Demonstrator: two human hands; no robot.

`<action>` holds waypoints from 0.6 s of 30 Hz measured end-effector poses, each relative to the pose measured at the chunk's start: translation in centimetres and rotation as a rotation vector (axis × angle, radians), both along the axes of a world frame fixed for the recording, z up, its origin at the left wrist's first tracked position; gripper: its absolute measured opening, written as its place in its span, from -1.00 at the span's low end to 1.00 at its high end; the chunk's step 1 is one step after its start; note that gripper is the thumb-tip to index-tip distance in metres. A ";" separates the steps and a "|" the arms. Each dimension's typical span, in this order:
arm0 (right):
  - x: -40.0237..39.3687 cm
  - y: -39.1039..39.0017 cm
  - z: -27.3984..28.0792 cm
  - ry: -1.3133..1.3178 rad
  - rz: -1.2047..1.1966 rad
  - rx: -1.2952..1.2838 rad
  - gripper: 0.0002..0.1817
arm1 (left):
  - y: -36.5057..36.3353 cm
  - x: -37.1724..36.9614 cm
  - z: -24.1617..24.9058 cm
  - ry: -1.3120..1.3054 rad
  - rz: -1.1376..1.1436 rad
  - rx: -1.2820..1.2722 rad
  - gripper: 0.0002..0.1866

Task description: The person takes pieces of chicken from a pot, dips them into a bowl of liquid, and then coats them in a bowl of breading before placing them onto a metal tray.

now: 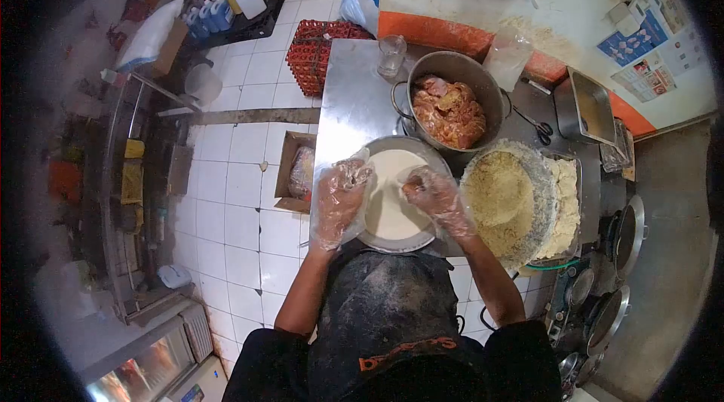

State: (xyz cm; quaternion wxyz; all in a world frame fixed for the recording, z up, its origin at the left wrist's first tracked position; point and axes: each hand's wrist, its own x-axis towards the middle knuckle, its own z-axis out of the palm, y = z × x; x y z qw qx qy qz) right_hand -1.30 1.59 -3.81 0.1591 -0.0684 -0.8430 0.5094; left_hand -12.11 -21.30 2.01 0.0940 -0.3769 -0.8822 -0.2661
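Note:
My left hand (pixel 343 200), in a clear plastic glove, is at the left rim of a round metal bowl (pixel 367 240) of white liquid (pixel 394 210). Its fingers are curled in; anything inside them is hidden. Over the right side of the same bowl is my right hand (pixel 437 198), gloved too, its fingers bent together and pointing left. What they may hold cannot be made out. Right of it stands a large clear-walled bowl of pale crumbly flour (pixel 498 191). Behind the liquid, a deep pot (pixel 495 81) holds raw, seasoned meat (pixel 450 112).
A tray of pale floury pieces (pixel 562 206), scissors (pixel 543 130) and a metal container (pixel 584 112) are on the right. A clear cup (pixel 391 55) stands at the back. Red crates (pixel 309 62) and an open box (pixel 290 176) are on the floor left; pans (pixel 626 240) are far right.

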 end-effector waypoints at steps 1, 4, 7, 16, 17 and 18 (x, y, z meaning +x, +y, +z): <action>0.2 0.2 1.7 -0.001 0.001 0.000 -0.79 | 0.2 -0.1 0.3 -0.169 0.052 0.089 -0.72; 0.1 0.4 7.3 0.041 0.048 0.422 -0.75 | 0.7 0.0 0.9 -0.675 0.208 0.359 -0.71; 0.4 0.9 5.0 0.009 0.057 0.389 -0.73 | 0.8 0.4 -0.7 -0.684 0.140 0.651 -0.72; 0.4 -1.0 10.3 -0.105 -0.034 0.456 -0.72 | 0.7 1.0 -5.6 -0.377 0.144 0.326 -0.75; 0.5 -1.2 10.7 -0.097 -0.022 0.420 -0.73 | 0.4 1.4 -5.1 -0.383 0.145 0.325 -0.75; 0.2 -1.2 11.2 -0.080 -0.012 0.387 -0.74 | 0.2 1.3 -4.4 -0.184 0.068 0.191 -0.76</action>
